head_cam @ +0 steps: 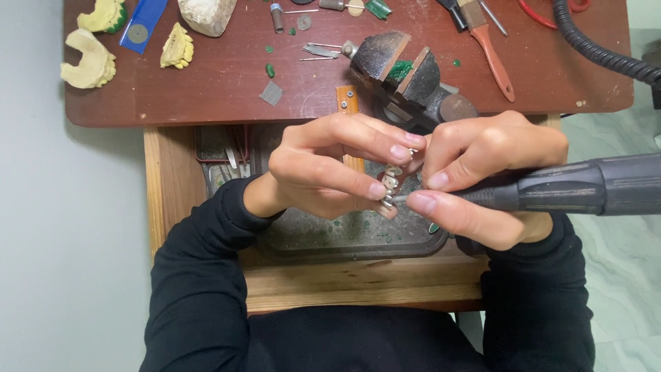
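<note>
Workbench tray point(323, 238) below, dental piece point(390, 184) in left hand point(323, 172) grip, handpiece point(564, 189) in right hand point(482, 179)

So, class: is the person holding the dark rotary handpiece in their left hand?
No. The dark handpiece lies in the right hand, while the left hand pinches a small metal dental piece.

A small metal dental bridge point(390, 184) is pinched between fingertips, a dark rotary handpiece point(564, 191) touching it.
</note>
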